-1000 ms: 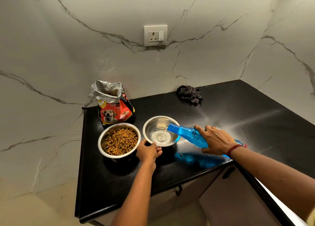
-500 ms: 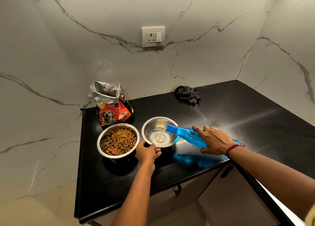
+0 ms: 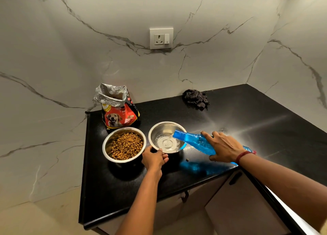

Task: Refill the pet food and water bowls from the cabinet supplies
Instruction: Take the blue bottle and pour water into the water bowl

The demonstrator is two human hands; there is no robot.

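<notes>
Centrally, round steel bowl [image 3: 160, 129], plastic bottle [image 3: 198, 143]

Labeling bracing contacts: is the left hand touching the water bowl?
Touching. The head view shows the left hand gripping the near rim of the water bowl, fingers curled against the steel with no gap visible.

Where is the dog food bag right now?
In the head view, the dog food bag stands open at the back left of the black counter, by the marble wall and just behind the bowl of kibble.
</notes>
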